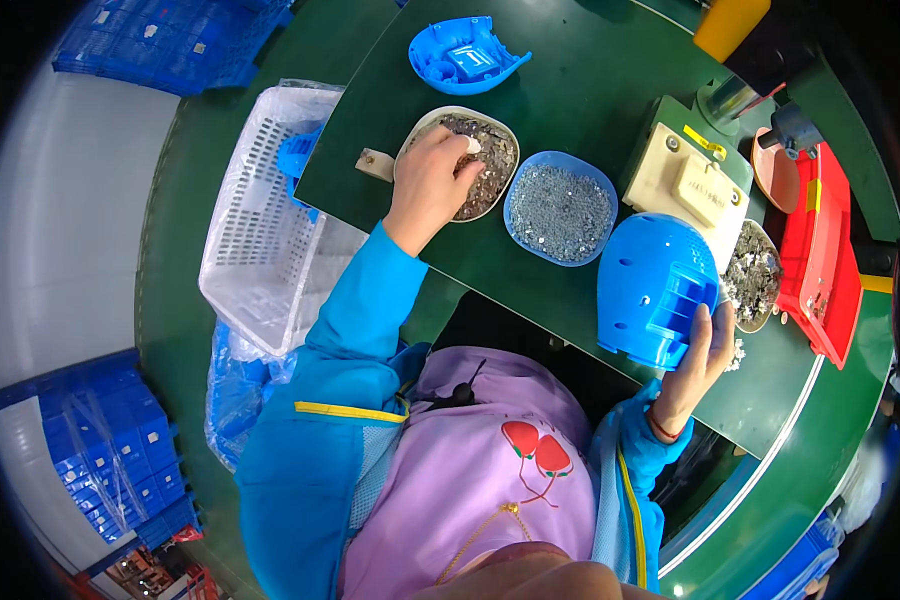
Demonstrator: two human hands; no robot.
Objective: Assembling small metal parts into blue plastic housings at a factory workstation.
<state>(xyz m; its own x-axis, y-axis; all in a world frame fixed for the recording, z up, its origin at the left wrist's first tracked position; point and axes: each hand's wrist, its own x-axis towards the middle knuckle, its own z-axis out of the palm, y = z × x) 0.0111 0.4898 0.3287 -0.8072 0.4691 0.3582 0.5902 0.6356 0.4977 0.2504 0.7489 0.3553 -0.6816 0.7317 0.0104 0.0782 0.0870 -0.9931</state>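
Left hand [432,180]: fingers curled down into a beige dish [417,129] of small metal parts; whether any part is pinched cannot be told.
Right hand [698,362]: fingers wrapped around the lower edge of a blue plastic shell [650,285], held on the green table [570,80].
Between hands: blue bowl [560,213] of fine silver parts.
Behind shell: cream fixture [685,180].
Left of table: white basket [260,230].
Far edge: second blue shell piece [465,55].
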